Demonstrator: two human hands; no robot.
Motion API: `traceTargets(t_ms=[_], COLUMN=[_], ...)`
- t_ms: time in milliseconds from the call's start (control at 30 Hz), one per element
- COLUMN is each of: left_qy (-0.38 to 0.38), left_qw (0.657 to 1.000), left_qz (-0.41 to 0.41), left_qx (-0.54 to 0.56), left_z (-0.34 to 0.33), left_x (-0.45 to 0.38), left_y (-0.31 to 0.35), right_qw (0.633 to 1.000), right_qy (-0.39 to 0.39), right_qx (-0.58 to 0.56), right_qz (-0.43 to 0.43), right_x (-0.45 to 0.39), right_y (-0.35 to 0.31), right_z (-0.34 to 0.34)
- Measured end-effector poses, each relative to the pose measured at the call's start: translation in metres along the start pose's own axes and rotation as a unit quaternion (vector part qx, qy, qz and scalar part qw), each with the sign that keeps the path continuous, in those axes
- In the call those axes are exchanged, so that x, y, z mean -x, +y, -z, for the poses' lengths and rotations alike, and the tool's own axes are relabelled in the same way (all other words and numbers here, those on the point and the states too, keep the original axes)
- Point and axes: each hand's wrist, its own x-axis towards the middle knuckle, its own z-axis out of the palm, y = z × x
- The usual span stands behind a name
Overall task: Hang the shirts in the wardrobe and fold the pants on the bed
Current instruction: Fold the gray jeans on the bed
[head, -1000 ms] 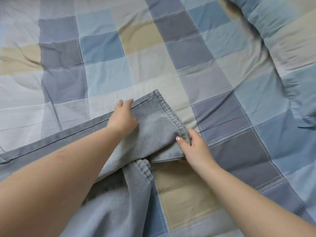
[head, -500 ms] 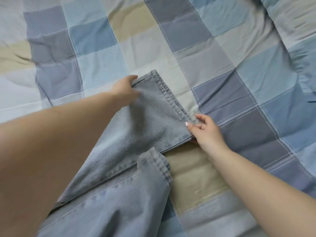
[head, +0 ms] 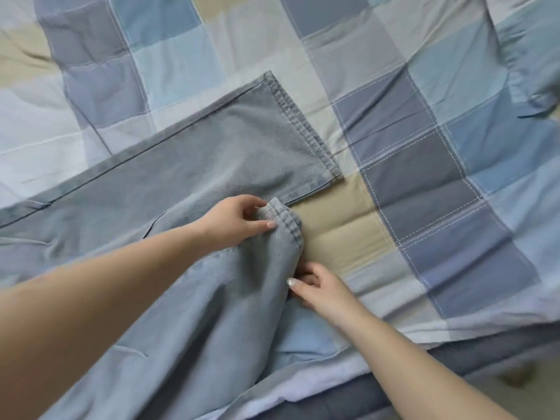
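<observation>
Light blue denim pants (head: 194, 165) lie spread on the bed. One leg is laid flat, its hem (head: 303, 122) pointing to the upper right. The other leg (head: 212, 298) lies bunched nearer to me. My left hand (head: 233, 222) pinches the hem of this nearer leg between thumb and fingers. My right hand (head: 318, 287) grips the same leg's edge lower down, its fingers partly tucked under the cloth.
The bed is covered by a checked quilt (head: 424, 165) in blue, grey and beige squares. A rumpled pillow or duvet fold (head: 527, 56) lies at the upper right. The bed's front edge (head: 454, 353) and a bit of floor show at the lower right.
Both hands left the flat leg's hem and moved down to the nearer leg, taking hold of its hem and edge. The view shifted towards the bed's front edge.
</observation>
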Motion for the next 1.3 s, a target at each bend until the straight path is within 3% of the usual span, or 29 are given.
traceTargets(t_ms=[100,200,300,400,500,600,700,867,1033,1167,1300], left_qy=[-0.001,-0.052,-0.048,-0.023,-0.014,0.034,0.046,0.082,0.127,0.13,0.057], left_qw=[0.997,0.992,0.995,0.997,0.994,0.991,0.994,0.993,0.974,0.985,0.993], left_qz=[-0.006,-0.027,-0.037,-0.03,-0.026,-0.044,-0.057,-0.085,-0.11,-0.104,-0.093], left_qx=[0.076,0.108,0.082,0.061,0.104,0.122,0.079,-0.033,-0.151,-0.043,0.045], left_z=[0.007,0.015,0.025,0.027,0.018,0.013,0.01,-0.013,-0.046,-0.063,-0.077], left_x=[0.003,0.011,0.016,0.019,0.028,0.031,0.035,0.037,0.011,-0.012,-0.03], left_y=[0.008,0.017,0.023,0.029,0.038,0.04,0.045,0.072,0.097,0.118,0.123], right_qw=[0.998,0.989,0.978,0.97,0.975,0.964,0.942,0.963,0.961,0.971,0.975], right_qy=[-0.026,0.034,0.095,0.083,0.027,-0.041,-0.059,0.018,0.057,0.137,0.193], right_qx=[-0.016,-0.064,0.02,0.061,0.084,0.214,0.325,0.265,0.271,0.194,0.112], right_qz=[0.056,0.128,0.183,0.218,0.204,0.154,0.064,0.036,0.017,0.035,0.016], right_x=[0.011,0.005,0.004,0.019,0.047,0.069,0.091,0.12,0.115,0.104,0.097], right_y=[-0.001,-0.017,-0.034,-0.046,-0.051,-0.042,-0.025,-0.007,0.011,0.021,0.041], right_z=[-0.014,-0.02,-0.015,-0.01,-0.008,0.004,0.032,0.088,0.1,0.13,0.145])
